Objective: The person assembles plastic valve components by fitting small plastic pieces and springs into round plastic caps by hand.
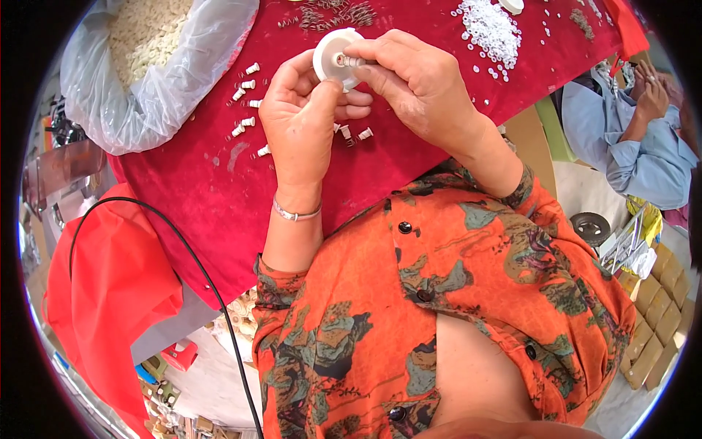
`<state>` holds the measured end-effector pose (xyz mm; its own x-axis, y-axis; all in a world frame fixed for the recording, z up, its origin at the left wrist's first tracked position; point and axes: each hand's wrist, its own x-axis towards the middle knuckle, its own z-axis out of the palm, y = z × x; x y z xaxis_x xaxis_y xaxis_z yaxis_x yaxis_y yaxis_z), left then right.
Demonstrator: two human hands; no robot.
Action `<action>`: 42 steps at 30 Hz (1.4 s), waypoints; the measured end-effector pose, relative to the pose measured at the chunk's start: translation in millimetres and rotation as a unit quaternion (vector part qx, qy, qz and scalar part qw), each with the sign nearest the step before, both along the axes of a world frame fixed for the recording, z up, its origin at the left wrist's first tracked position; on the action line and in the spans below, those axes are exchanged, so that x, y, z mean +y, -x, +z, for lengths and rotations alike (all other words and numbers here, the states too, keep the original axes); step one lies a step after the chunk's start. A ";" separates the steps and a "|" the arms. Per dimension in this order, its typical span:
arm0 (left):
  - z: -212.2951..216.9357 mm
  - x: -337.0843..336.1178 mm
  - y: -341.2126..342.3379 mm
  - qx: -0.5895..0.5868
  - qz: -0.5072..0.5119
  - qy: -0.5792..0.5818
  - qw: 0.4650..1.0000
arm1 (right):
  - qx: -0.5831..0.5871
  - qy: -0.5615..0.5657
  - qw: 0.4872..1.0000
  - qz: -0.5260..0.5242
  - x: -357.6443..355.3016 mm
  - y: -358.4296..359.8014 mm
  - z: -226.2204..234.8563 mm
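My left hand (298,121) grips the rim of a white round plastic disc (322,53), thumb on the near edge and fingers behind it. At the disc's raised centre, my right hand (428,84) pinches a small white part with a coil spring (352,61) between thumb and fingertips. Its inner end touches the hub; whether it is seated there is hidden. Below the hands, on the red cloth, lie a few more small white spring-fitted pegs (365,134). Several similar pegs (248,84) are scattered left of my left hand.
Loose coil springs (336,14) lie at the far side of the red-covered table (197,212). A heap of small white rings (491,36) is at far right. A plastic bag (157,110) of pale pieces stands far left. A black cable (219,300) hangs nearby. Another person (636,139) sits at right.
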<state>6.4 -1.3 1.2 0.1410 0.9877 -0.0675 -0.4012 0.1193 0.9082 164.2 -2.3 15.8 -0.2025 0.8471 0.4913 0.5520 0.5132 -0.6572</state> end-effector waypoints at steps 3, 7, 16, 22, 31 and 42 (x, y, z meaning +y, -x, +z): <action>0.3 0.4 -0.8 -0.004 -0.001 0.002 1.000 | 0.001 -0.004 1.000 0.000 0.9 -0.5 -1.9; -0.6 0.8 -0.1 0.001 -0.005 0.002 1.000 | 0.106 0.020 0.994 -0.014 2.7 4.6 -9.2; 3.8 -1.4 -0.6 0.036 -0.018 -0.010 0.999 | 0.122 0.089 0.988 -0.024 2.4 4.6 -7.3; 5.4 -4.0 -1.3 0.043 -0.025 -0.016 0.999 | 0.076 0.002 0.997 -0.033 3.0 0.9 -9.2; 1.8 -5.2 2.1 0.084 -0.032 -0.029 0.996 | 0.097 0.059 0.992 -0.054 2.0 -2.5 -10.2; 9.1 -4.9 1.1 0.138 -0.104 -0.012 0.985 | 0.103 0.079 0.991 -0.029 -3.0 -8.0 -14.0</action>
<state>5.3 -6.2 10.3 0.3193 0.9414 -0.1086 -0.1086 0.1501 0.9827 172.2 -5.3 1.8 -0.0612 0.9237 0.3782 0.4232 0.3672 -0.8283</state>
